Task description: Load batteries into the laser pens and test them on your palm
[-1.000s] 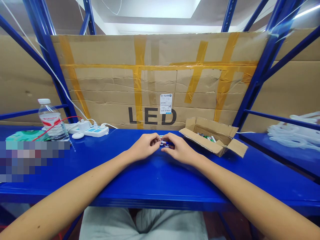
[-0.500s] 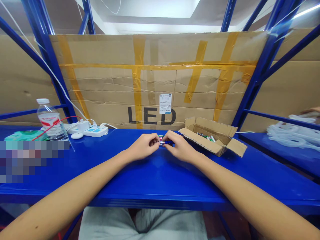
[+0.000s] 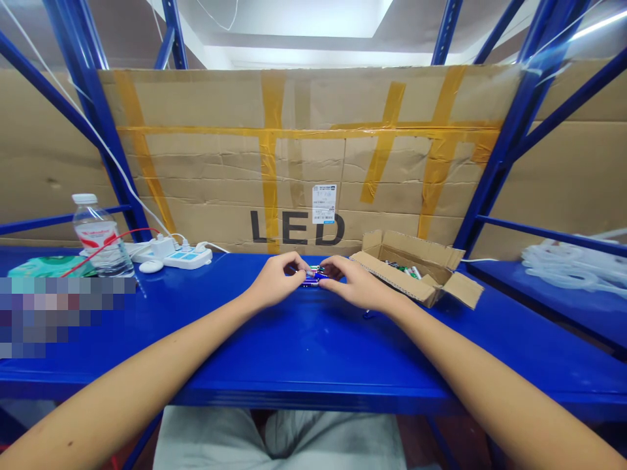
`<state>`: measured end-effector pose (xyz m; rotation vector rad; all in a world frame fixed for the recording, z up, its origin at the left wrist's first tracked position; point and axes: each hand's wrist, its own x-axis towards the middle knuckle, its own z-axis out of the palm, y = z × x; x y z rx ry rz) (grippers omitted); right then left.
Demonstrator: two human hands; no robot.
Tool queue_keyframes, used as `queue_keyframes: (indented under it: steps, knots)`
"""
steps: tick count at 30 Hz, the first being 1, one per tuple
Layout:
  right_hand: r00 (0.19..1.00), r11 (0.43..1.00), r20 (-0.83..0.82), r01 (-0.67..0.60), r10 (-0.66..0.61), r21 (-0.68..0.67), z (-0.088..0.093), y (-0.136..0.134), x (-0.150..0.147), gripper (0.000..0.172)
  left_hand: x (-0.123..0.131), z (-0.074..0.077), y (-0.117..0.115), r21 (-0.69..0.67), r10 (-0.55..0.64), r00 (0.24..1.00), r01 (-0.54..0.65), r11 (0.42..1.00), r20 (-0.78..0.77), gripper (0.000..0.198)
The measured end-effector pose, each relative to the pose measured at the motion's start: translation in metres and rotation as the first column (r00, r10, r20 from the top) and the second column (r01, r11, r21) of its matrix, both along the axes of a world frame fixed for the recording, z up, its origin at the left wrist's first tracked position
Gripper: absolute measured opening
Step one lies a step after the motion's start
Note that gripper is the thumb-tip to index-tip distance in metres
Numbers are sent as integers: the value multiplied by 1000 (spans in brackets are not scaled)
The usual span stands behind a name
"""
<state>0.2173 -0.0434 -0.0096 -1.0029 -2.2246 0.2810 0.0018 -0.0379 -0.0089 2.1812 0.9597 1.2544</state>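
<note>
Near the back of the blue table, my two hands face each other around a small group of batteries [image 3: 311, 282], with blue, green and silver casings showing. My left hand [image 3: 277, 279] is curled, thumb and fingertips closed at the left ends of the batteries. From the other side, my right hand [image 3: 350, 281] has its thumb and bent fingers at the right ends. The fingers partly hide the batteries, so their number is unclear. Beside my right wrist lies a small dark thing [image 3: 368, 314], too small to make out.
An open cardboard box [image 3: 392, 277] with more batteries stands to the right. On the left are a water bottle [image 3: 100, 238], a white power strip [image 3: 189, 257] with cables, and a green packet [image 3: 51, 261]. A tall cardboard sheet [image 3: 220, 176] and blue posts rise behind the table.
My left hand has shifted slightly left. A blue piece between my fingers now lies lower, beside the other batteries, and more of the group shows. The small dark thing has come into view.
</note>
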Motion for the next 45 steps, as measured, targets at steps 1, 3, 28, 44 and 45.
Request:
queue_keyframes:
  steps: [1,3,28,44,45]
  knots:
    - [999,1000,19,29,-29,-11,5,0,5,27,-1,1,1,-18,-6,999,6,1000,37,5]
    - [990,994,110,90,-84,-53,15,2,17,22,-2,2,1,-46,-16,994,21,999,112,4]
    - [841,943,540,147,41,-300,8,-9,11,17,-12,10,19,-475,84,752,322,819,654,7]
    - [917,971,348,-131,196,-202,-9,-6,-1,9,2,-10,7,-503,-209,963,268,821,172,19]
    - [916,974,355,-126,188,-189,-10,-6,-2,8,2,-10,6,-483,-231,967,253,838,106,19]
